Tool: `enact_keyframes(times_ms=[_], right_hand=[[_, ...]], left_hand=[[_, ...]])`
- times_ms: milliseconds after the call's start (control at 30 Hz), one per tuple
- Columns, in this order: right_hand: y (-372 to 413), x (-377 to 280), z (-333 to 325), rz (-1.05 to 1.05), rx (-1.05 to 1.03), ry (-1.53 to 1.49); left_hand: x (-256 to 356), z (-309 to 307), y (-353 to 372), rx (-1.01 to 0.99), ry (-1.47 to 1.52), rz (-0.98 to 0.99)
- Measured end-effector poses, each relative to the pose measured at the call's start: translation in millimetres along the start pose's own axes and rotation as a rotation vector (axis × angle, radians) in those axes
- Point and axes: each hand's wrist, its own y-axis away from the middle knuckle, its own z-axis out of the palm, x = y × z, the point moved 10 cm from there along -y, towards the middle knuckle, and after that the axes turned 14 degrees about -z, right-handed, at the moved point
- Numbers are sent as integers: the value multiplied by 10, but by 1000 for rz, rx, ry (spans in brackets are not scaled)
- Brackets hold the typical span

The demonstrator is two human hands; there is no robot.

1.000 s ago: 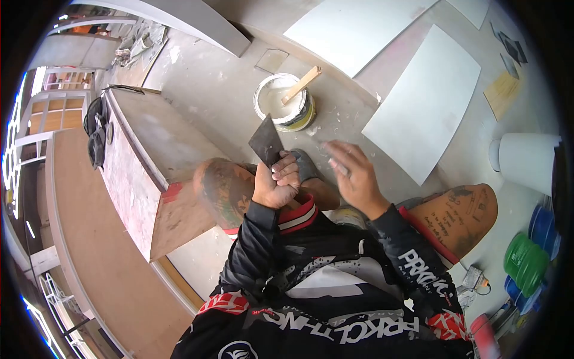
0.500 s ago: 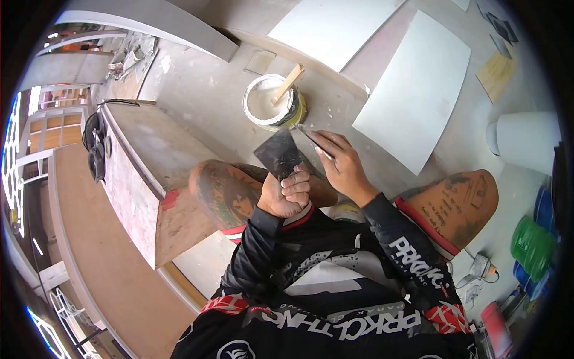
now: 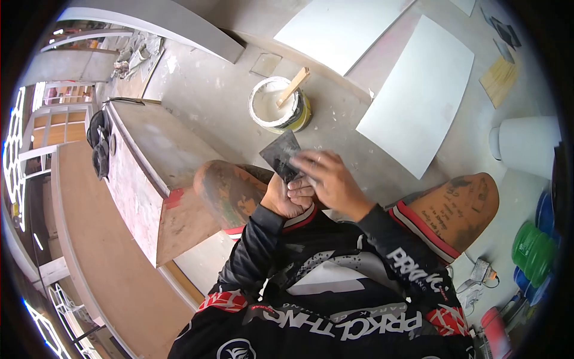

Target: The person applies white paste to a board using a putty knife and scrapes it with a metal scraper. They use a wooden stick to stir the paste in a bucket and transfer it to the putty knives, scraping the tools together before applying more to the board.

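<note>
My left hand [image 3: 291,198] is closed around a dark, flat putty spreader [image 3: 278,151], its square blade pointing up and away from me. Over the spreader's right side is my right hand [image 3: 332,181], its fingers blurred by motion. A thin scraper showed edge-on in that hand a moment earlier; now the fingers and blur mostly hide it. Just beyond the spreader stands an open bucket [image 3: 303,121] of white putty [image 3: 266,106], with a wooden stick [image 3: 293,87] leaning in it.
White panels [image 3: 421,96] [image 3: 335,36] lie ahead and to the right. A worn wooden box [image 3: 185,149] stands at my left. Off to the right are a white container [image 3: 529,139], a green bottle [image 3: 532,254] and a wooden piece [image 3: 498,81] near dark flat pieces.
My right hand has moved left and down onto the spreader, and its scraper has dropped from clear sight. My left hand keeps its grip. The view has shifted slightly.
</note>
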Motion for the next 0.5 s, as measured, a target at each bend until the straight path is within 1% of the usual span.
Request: enact_keyframes(times_ms=[33, 67, 133, 200, 267, 300, 333, 367, 400, 433, 500], right_hand=[[-14, 80, -6, 9, -7, 11], [36, 35, -7, 13, -3, 10], [-89, -262, -60, -83, -43, -21], [-21, -85, 6, -72, -47, -14], [129, 532, -33, 196, 118, -98], [195, 708, -144, 264, 194, -62], [216, 815, -270, 334, 272, -32], [209, 792, -401, 290, 337, 29], [143, 690, -463, 253, 289, 82], [73, 518, -465, 214, 231, 129], [10, 152, -355, 110, 92, 191]], left_hand=[[-51, -43, -42, -1, -3, -62], [-72, -75, -36, 5, -3, -65], [60, -121, 27, 86, 1, 59], [38, -82, 42, 56, 11, 38], [48, -133, 72, 58, 30, 31], [337, -411, 182, 165, -11, 251], [518, -381, 477, 602, -99, 544], [677, -314, 683, 683, -100, 764], [773, -276, 931, 762, -96, 989], [784, -279, 963, 765, -92, 998], [879, -68, 1175, 912, -379, 1234]])
